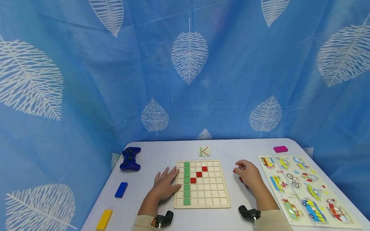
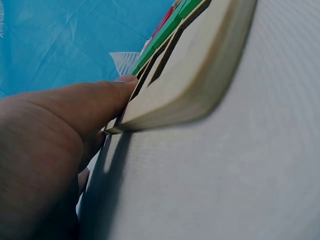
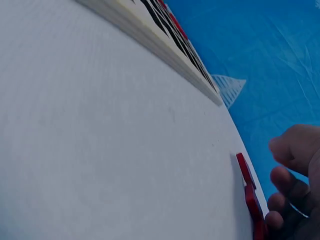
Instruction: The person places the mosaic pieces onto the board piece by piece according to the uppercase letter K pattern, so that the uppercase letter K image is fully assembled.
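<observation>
A wooden grid board (image 1: pixel 202 207) lies in the middle of the table, with a column of green tiles (image 1: pixel 187 193) and three red tiles (image 1: pixel 199 174) in a diagonal. My left hand (image 1: pixel 166 186) rests at the board's left side, fingers spread and thumb on its edge; the left wrist view shows the thumb (image 2: pixel 107 97) on the rim. Right of the board, my right hand (image 1: pixel 249 174) hovers with bent fingers over loose red pieces (image 3: pixel 252 202). In the right wrist view its thumb and fingertips (image 3: pixel 282 175) are apart, with no piece visible between them.
A small pattern card (image 1: pixel 205 151) lies behind the board. To the left are a blue game controller (image 1: pixel 130 158), a blue block (image 1: pixel 121 190) and a yellow block (image 1: pixel 104 220). On the right lie a vehicle puzzle (image 1: pixel 297 195) and a pink block (image 1: pixel 280 149).
</observation>
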Motion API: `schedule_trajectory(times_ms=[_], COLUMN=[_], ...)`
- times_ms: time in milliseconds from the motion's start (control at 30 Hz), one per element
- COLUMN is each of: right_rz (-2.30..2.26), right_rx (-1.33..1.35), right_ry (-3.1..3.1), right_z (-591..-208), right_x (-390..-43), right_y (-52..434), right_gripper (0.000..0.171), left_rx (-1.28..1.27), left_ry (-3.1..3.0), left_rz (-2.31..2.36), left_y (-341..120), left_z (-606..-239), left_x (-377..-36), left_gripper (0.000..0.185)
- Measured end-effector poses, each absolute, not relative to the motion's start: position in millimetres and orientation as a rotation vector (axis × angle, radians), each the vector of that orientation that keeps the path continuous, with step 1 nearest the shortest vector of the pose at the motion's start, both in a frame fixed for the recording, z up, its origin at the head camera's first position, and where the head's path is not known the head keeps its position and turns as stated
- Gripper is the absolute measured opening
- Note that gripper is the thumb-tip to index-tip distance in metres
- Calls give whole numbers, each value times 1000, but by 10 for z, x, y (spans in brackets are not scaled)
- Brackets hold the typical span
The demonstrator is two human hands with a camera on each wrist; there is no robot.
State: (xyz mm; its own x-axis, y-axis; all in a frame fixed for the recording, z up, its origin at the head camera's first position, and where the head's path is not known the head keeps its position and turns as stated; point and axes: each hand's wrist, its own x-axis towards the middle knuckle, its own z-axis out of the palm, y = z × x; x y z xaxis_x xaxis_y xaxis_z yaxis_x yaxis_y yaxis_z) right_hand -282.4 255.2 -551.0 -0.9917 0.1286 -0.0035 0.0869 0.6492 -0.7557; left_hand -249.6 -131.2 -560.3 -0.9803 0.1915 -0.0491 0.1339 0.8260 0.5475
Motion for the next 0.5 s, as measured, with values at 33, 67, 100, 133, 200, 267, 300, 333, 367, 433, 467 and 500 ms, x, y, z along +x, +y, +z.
schedule_trajectory(times_ms=[33, 67, 100, 133, 200, 267, 300, 333, 367, 433, 467, 500], right_rz=[1261, 1231, 1210, 1193, 1168, 1150, 1147, 1146, 1145, 1138, 1140, 1146], right_rx=[-197, -194, -194, -193, -194, -183, -185, -190, -194, -201, -208, -225], right_ry=[-2820, -2828, -2835, -2839, -2841, -2844, -2846, -2850, -2852, -2859, -2862, -2865], right_z=[-5525, -5539, -5551, -5565, -5594, -5617, -5627, -5637, -5643, -5647, -5651, -5655], right_x=[-2816, -2808, -2800, -2796, -2799, -2810, -2817, -2824, -2830, -2837, -2839, -2838], right_y=[2576, 2596, 2612, 2626, 2641, 2648, 2647, 2647, 2644, 2635, 2630, 2620], right_gripper=[36, 37, 38, 40, 42, 44, 45, 46, 46, 47, 47, 47], left_rx=[260, 261, 263, 266, 271, 274, 274, 274, 273, 269, 268, 266], left_ry=[2903, 2900, 2895, 2892, 2892, 2899, 2903, 2908, 2912, 2915, 2913, 2912], left_rz=[861, 869, 880, 884, 879, 868, 862, 855, 850, 851, 854, 852], left_y=[-1311, -1310, -1308, -1306, -1304, -1306, -1308, -1311, -1315, -1323, -1327, -1329], left_z=[-5603, -5603, -5601, -5605, -5616, -5628, -5634, -5640, -5643, -5649, -5653, -5658], left_x=[-2493, -2490, -2487, -2487, -2490, -2499, -2504, -2508, -2512, -2517, -2518, -2518], left_gripper=[77, 77, 77, 77, 77, 77, 77, 77, 77, 77, 77, 78])
